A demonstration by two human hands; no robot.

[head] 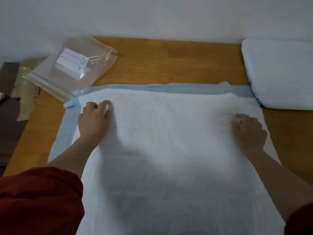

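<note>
A large white absorbent pad (169, 141) with a pale blue border lies spread flat over the wooden table (169, 63). My left hand (94, 121) rests on its far left part, fingers bent and fingertips pressing the white surface near the blue corner. On the far right part, close to the pad's edge, my right hand (248, 129) lies with its fingers loosely bent against the sheet. Neither hand visibly holds a fold. Red sleeves cover both upper arms.
A clear zip bag (74, 67) with a white label lies at the table's far left corner, partly over the edge. A stack of folded white pads (281, 72) sits at the far right. Brownish plastic wrapping (27, 92) hangs off the left side. A white wall stands behind.
</note>
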